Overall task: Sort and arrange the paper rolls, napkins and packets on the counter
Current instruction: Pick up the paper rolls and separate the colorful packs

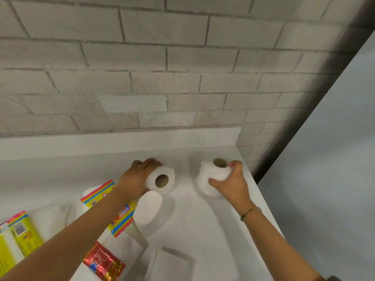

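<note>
White worktop [203,224] — left hand [136,177] grasps left roll [162,179], core hole facing camera; right hand [231,184] grasps right roll [211,175] — rolls apart.

Pale grey brick wall [162,57] behind a white counter [203,220], plain grey panel [334,159] at right.

L hand [135,177] grips one paper roll [161,179], R hand [231,184] another roll [213,175], both w/ packets [119,209] on white desk [203,230].

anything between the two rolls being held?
Nothing. The head view shows only bare counter between the left roll and the right roll.
</note>
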The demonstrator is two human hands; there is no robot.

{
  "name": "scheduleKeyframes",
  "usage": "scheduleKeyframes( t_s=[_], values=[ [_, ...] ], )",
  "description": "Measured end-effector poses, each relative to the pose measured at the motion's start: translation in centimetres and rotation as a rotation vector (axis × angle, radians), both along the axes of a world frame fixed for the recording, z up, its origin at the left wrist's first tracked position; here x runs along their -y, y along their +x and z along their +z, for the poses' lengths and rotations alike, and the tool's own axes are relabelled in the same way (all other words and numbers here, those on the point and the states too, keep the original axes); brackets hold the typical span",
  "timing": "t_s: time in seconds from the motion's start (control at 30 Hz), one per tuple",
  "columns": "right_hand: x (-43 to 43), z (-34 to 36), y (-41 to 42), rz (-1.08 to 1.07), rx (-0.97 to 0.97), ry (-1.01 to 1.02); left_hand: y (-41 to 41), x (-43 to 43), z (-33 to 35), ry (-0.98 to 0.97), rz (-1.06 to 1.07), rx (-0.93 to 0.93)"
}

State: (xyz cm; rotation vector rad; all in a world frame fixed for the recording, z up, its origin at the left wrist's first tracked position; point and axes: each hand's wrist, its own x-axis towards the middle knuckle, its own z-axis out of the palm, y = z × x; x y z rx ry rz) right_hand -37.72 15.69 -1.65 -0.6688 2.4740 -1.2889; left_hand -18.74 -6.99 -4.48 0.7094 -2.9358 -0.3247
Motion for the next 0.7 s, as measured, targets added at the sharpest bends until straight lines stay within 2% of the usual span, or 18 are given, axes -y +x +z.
scheduleKeyframes(
  t_s=[0.13, 0.33, 0.53, 0.63, 0.7],
  values=[
    [1.3, -0.6, -3.2, -0.082, -0.124, -0.106, -0.2, -0.7, 0.4, 0.081, 0.056, -0.042],
    [2.9, -2.7, -5.6, -0.1, -0.081, -0.008, -0.7, -0.8, 0.7, 0.237, 0.163, -0.066],
    [3.0, -3.3, -7.1, -0.074, -0.005, 0.029, -4.6, -2.2, 2.7, 0.573, 0.307, -0.291],
    [2.7, -2.7, -7.5, -0.038, -0.088, 0.102, -7.7, -3.2, 3.6, 0.693, 0.386, -0.39],
    [2.3, -2.3, -7.5, -0.044, -0.159, 0.105, -9.5, -3.7, 3.7, 0.713, 0.436, -0.391]
  ],
)
